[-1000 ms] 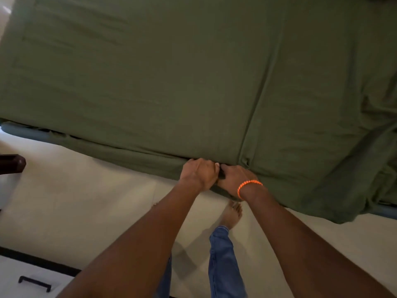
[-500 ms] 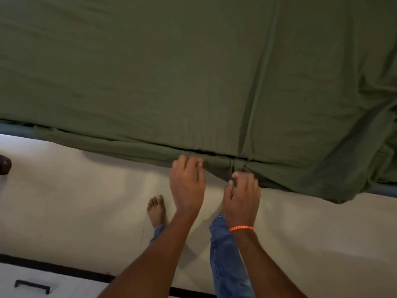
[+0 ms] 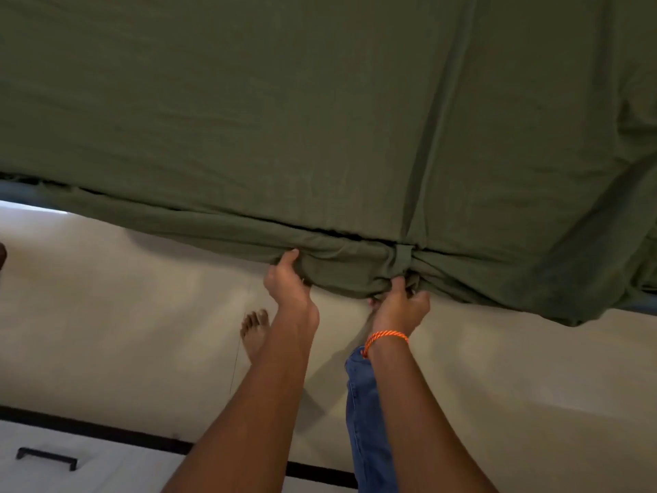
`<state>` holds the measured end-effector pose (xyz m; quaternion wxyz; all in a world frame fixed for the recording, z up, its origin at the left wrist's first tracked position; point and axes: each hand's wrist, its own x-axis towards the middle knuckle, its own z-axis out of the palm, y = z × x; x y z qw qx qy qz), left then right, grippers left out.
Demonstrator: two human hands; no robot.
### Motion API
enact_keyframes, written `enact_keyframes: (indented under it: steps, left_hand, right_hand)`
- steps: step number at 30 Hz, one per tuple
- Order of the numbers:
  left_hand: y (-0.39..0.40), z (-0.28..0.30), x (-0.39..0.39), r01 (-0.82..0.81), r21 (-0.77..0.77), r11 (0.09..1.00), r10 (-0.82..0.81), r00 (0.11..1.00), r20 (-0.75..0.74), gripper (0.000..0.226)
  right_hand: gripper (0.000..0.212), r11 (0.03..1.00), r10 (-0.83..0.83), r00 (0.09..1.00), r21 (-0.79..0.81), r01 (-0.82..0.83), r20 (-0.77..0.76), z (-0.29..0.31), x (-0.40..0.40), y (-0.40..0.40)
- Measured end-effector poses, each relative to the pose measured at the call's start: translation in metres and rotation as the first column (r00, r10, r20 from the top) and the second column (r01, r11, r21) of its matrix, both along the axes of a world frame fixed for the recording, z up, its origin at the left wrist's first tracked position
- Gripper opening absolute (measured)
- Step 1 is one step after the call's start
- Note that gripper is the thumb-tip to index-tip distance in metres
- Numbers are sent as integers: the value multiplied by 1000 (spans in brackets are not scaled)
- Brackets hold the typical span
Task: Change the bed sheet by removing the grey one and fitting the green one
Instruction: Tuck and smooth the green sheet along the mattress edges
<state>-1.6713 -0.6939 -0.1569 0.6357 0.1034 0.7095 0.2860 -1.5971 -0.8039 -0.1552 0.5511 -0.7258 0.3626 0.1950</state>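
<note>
The green sheet [image 3: 320, 119] covers the whole mattress top and hangs over its near edge, bunched where I hold it. My left hand [image 3: 289, 284] grips the hanging fold from below, thumb on the front and fingers tucked under. A little to the right my right hand [image 3: 401, 307], with an orange wristband, pinches a gathered knot of the same fold at the sheet's lengthwise crease. The grey sheet is not in view.
A strip of blue-grey bed base [image 3: 21, 193] shows under the sheet at the left, and another at the far right [image 3: 640, 307]. Cream floor [image 3: 106, 332] lies below with my bare foot [image 3: 254, 330] and jeans leg [image 3: 366, 421]. A white drawer front with a black handle [image 3: 46, 457] is bottom left.
Both hands were together on top of the edge, then lifted off with straight fingers. Now they have moved apart and taken hold of the hanging fold from underneath. The view has come closer.
</note>
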Motion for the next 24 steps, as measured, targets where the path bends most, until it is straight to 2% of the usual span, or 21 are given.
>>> enact_keyframes:
  steps: [1, 2, 3, 4, 5, 7, 9, 10, 11, 13, 15, 18, 20, 22, 24]
  left_hand:
    - [-3, 11, -1, 98, 109, 989, -80, 985, -155, 13]
    - [-5, 24, 1, 266, 209, 941, -178, 915, -363, 12]
    - [-7, 34, 3, 458, 264, 849, -241, 779, -578, 18]
    - [-7, 43, 4, 604, 260, 754, -261, 638, -725, 23]
    - [-4, 52, 6, 686, 253, 682, -271, 558, -784, 24]
    - [0, 63, 13, 802, 258, 538, -352, 492, -796, 32]
    - [5, 64, 19, 910, 184, 372, -389, 333, -859, 48]
    - [9, 63, 22, 943, 147, 298, -363, 255, -896, 52]
    - [13, 63, 24, 957, 141, 254, -341, 225, -913, 53]
    - [19, 62, 25, 969, 178, 171, -336, 227, -914, 52]
    - [21, 55, 19, 985, 168, 36, -297, 171, -940, 52]
    - [21, 44, 7, 986, -24, -165, -181, -54, -982, 39]
    - [20, 41, -1, 951, -116, -287, -149, -164, -975, 34]
    - [17, 37, -10, 929, -115, -351, -123, -168, -978, 35]
    - [13, 34, -18, 928, -115, -354, -81, -153, -985, 36]
  right_hand:
    - [18, 990, 112, 987, -101, -101, 111, 13, -5, -2]
    - [23, 964, 221, 950, -198, -178, 222, 30, -6, -1]
    - [28, 927, 326, 894, -288, -240, 306, 46, -5, 0]
    - [34, 882, 427, 828, -367, -294, 364, 58, -1, 1]
    - [39, 836, 517, 753, -428, -343, 407, 70, 4, 4]
    - [45, 699, 703, 574, -558, -448, 420, 77, 17, 6]
    - [40, 406, 904, 323, -798, -445, 280, 70, 34, 4]
    - [37, 262, 955, 234, -888, -379, 182, 65, 43, 4]
    - [37, 169, 976, 187, -932, -321, 112, 60, 51, 2]
    - [38, 83, 994, 91, -961, -264, 61, 55, 64, 2]
    - [42, 36, 998, -37, -973, -227, 45, 46, 72, -4]
    - [39, -14, 977, -210, -974, -226, 34, 35, 82, -16]
    - [27, -69, 927, -373, -964, -257, 33, 28, 84, -23]
    - [30, -169, 872, -489, -940, -295, -4, 22, 88, -28]
    - [43, -284, 849, -524, -896, -340, -69, 22, 88, -34]
